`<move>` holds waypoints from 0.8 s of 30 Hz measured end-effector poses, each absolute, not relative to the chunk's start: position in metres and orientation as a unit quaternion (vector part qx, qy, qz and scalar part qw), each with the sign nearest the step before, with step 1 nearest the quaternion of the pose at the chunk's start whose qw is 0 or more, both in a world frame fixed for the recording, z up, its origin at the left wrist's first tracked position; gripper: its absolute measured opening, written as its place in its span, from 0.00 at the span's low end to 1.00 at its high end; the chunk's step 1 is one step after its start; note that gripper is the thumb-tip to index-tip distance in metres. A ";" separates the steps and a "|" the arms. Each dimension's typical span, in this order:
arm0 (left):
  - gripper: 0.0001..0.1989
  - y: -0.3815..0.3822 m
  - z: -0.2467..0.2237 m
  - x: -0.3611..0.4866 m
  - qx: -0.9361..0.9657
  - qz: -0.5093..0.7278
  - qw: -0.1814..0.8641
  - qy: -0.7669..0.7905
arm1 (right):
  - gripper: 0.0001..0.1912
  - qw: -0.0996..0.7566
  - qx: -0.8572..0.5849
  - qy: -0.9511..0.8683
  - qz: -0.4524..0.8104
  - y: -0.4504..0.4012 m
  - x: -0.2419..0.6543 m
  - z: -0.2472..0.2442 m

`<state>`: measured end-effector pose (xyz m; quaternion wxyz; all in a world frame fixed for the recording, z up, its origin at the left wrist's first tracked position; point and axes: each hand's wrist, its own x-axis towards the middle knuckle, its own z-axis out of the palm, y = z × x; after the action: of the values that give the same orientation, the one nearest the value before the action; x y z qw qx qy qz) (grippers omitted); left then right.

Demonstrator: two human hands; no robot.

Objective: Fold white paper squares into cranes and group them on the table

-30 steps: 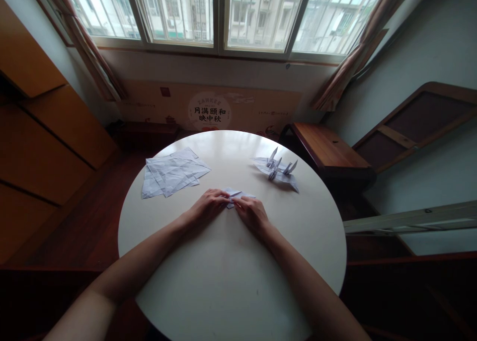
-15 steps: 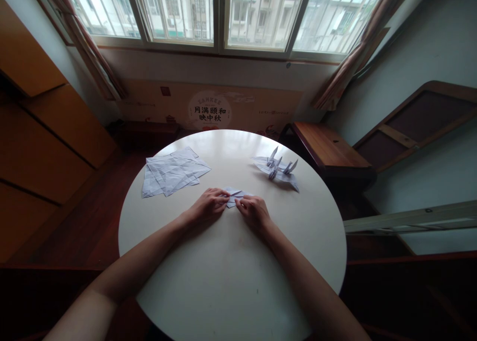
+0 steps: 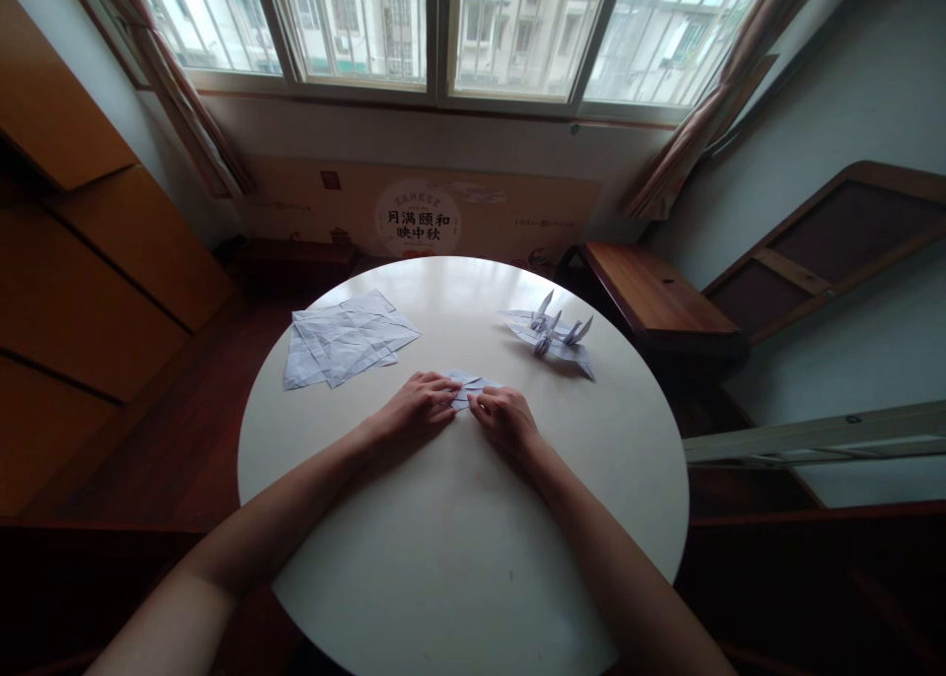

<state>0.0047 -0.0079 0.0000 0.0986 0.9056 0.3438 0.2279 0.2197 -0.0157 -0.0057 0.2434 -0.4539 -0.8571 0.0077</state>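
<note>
A small piece of folded paper lies on the white round table, between my two hands. My left hand rests on its left part, fingers together and pressing it. From the right, my right hand has its fingers curled and pinched on the paper's near right edge. Creased paper sheets overlap in a pile at the table's far left. Several folded paper cranes stand close together at the far right. My fingers cover parts of the folded piece.
Beyond the table on the right is a wooden stool or low desk. A printed cardboard panel stands under the window. Orange cabinets are on the left, and a pale rail is at the right.
My left hand has moved very slightly right, over a bit more of the folded paper. The whole view has shifted a little; the sheets and cranes lie as before.
</note>
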 end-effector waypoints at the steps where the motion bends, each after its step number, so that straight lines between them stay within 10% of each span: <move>1: 0.11 -0.008 0.001 0.005 0.905 0.228 0.101 0.346 | 0.23 0.244 -0.452 -0.858 0.004 -0.016 0.220 -0.006; 24: 0.15 -0.009 0.001 0.006 0.909 0.216 0.084 0.348 | 0.09 0.273 -0.424 -0.863 0.016 -0.014 0.225 -0.005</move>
<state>0.0064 -0.0089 0.0008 0.0840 0.9085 0.3479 0.2157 0.2251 -0.0140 -0.0050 0.2728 -0.4243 -0.8633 0.0158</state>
